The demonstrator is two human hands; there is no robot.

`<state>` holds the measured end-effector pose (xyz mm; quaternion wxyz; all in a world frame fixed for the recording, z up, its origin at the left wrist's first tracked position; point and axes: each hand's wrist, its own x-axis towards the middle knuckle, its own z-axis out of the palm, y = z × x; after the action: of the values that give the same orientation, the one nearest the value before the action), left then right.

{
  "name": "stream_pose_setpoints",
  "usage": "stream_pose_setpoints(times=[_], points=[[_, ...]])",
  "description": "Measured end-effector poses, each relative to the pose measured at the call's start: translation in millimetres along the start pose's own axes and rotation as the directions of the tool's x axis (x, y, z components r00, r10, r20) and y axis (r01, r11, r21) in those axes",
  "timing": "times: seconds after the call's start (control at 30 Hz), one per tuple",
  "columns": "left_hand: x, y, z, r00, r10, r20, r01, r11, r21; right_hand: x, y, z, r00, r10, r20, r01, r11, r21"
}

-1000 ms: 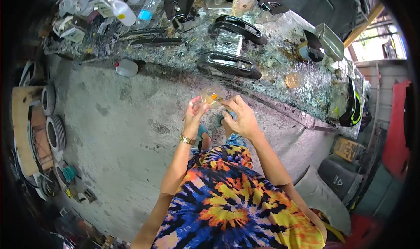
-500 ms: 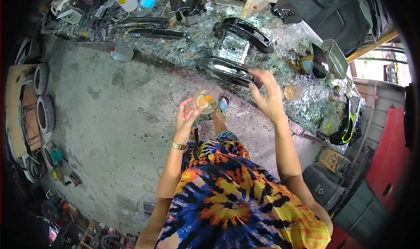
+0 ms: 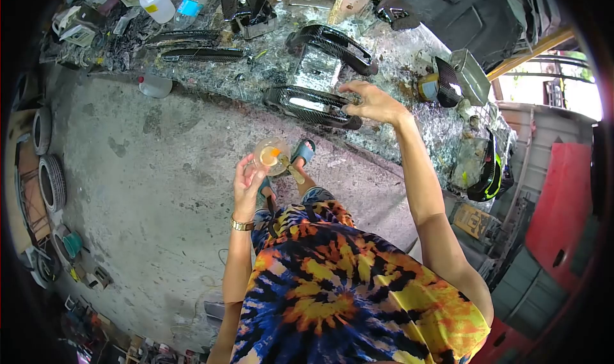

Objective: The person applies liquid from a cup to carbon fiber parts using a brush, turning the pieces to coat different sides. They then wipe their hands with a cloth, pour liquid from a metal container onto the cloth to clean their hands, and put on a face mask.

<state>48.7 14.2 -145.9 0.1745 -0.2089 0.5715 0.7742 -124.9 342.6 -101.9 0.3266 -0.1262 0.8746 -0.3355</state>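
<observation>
Held at the rim by my left hand (image 3: 244, 180) is a clear round cup (image 3: 263, 148) with a little pale liquid and an orange spot in it. A brush with a wooden handle (image 3: 295, 174) leans out of the cup on its right side. My right hand (image 3: 377, 103) reaches over the workbench, thumb and fingers apart. Its fingertips are right at the right end of a glossy black carbon-fibre part (image 3: 307, 103) by the bench's front edge. Behind that part lies a second curved carbon-fibre piece (image 3: 339, 46), with a shiny silver block (image 3: 316, 70) between them.
The stained workbench (image 3: 409, 70) carries long black strips (image 3: 201, 54), a white jug (image 3: 155, 2), a water bottle (image 3: 190, 7), a tin (image 3: 428, 87) and a metal tray (image 3: 470, 76). A plastic jug (image 3: 155, 87) stands by the bench front. Tyres (image 3: 52, 182) stand at the left.
My right hand has moved forward, its fingertips now at the end of the near carbon-fibre part. The view has shifted right, and my left hand still holds the cup.
</observation>
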Motion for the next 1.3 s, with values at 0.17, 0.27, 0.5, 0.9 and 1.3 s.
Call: stream_pose_setpoints(times=[0.17,0.27,0.5,0.9,1.3], points=[[5.0,-3.1,-2.2,1.0,0.004,-0.008,-0.004,1.0,0.017,15.3,8.6,-0.7,0.997,-0.062,0.044,0.067,0.991,-0.114],[2.9,2.1,-0.4,0.999,0.022,-0.048,-0.021,1.0,0.013,20.8,-2.2,-0.5,0.987,-0.137,0.078,0.151,0.962,-0.225],[4.7,3.0,2.5,0.999,0.038,-0.024,-0.039,0.998,-0.058,16.6,-15.5,-1.1,0.98,-0.19,-0.052,0.186,0.98,-0.07],[8.1,7.6,1.8,0.998,0.057,-0.04,-0.059,0.997,-0.044,11.1,-15.3,-15.6,0.989,-0.137,-0.054,0.142,0.985,0.098],[13.8,14.2,3.9,0.998,0.056,-0.043,-0.059,0.994,-0.091,15.4,-1.0,-16.7,0.987,-0.117,-0.109,0.13,0.984,0.124]])
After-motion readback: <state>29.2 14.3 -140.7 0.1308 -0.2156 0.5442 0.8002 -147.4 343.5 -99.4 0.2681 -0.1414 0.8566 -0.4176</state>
